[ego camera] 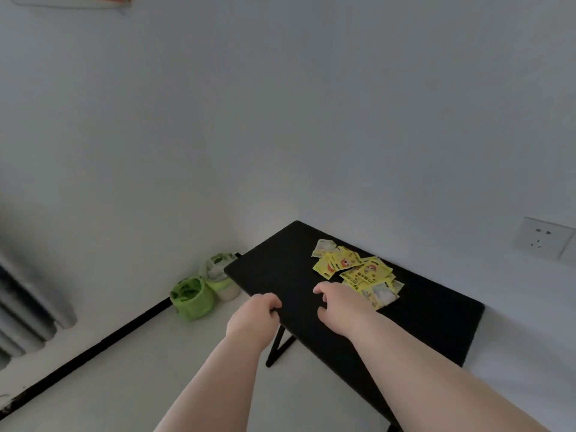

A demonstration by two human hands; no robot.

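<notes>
Two bare forearms reach forward from the bottom edge towards a black table (280, 266) that stands against a pale wall. The left hand (254, 311) is at the table's near left edge, its fingers curled over that edge and gripping it. The right hand (338, 302) is above the tabletop, a little further in from that same edge. Its fingers are loosely curled downward and hold nothing that can be seen; whether they touch the surface cannot be told. Just beyond the right hand and beside it, a loose heap of yellow packets (358, 269) lies overlapping on the table, towards its far side by the wall. Below the near edge, a black table leg (279, 347) slants down to the light floor. On the floor past the table's left corner sit two soft green bags (191, 296), touching each other, close to the wall. To the right of the table, a white wall socket (542, 238) is set in the wall.
</notes>
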